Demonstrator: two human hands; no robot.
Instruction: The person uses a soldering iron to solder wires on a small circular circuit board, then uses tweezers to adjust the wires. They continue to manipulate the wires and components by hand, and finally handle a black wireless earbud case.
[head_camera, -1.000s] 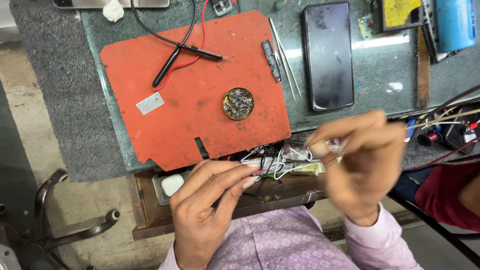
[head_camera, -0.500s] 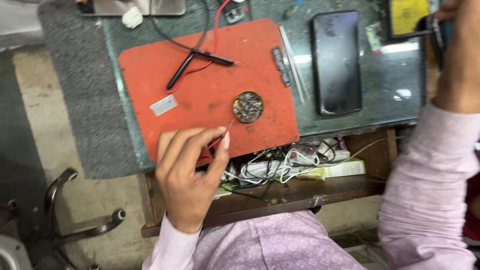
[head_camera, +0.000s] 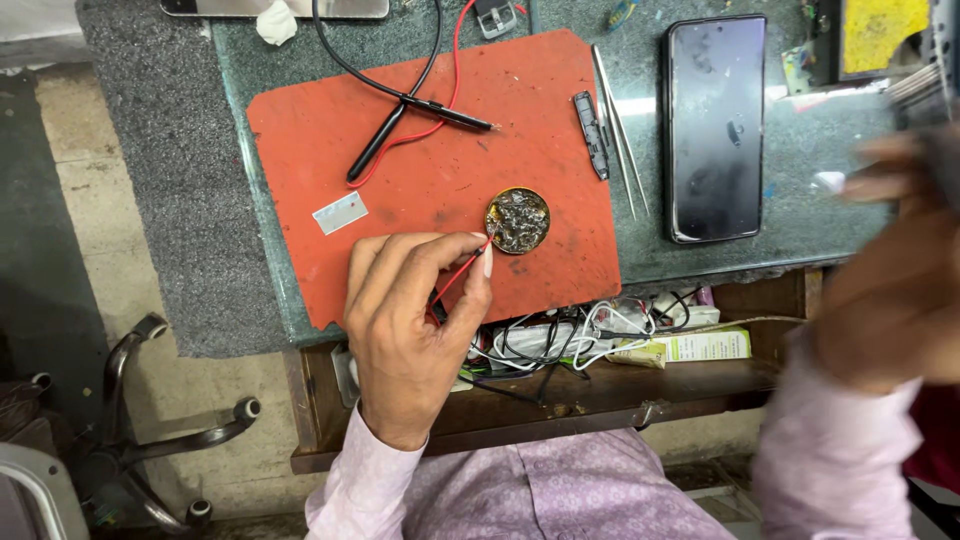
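My left hand (head_camera: 410, 320) pinches a thin red wire (head_camera: 462, 270) over the lower edge of the orange mat (head_camera: 420, 190). The wire's bare tip points into a small round tin (head_camera: 518, 220) of dark flux or solder paste on the mat. My right hand (head_camera: 900, 290) is raised at the right side, blurred by motion; whether it holds anything cannot be told.
Two black probes (head_camera: 400, 120) with red and black leads lie on the mat. Tweezers (head_camera: 620, 130) and a small black part (head_camera: 591, 130) rest by its right edge. A dark phone (head_camera: 715, 125) lies face up. A drawer (head_camera: 600, 340) below holds tangled wires. A chair base (head_camera: 170, 430) stands on the floor at the left.
My left hand has brought the red wire's tip from the drawer up to the round tin. My right hand swung out to the right and now comes back down, blurred.
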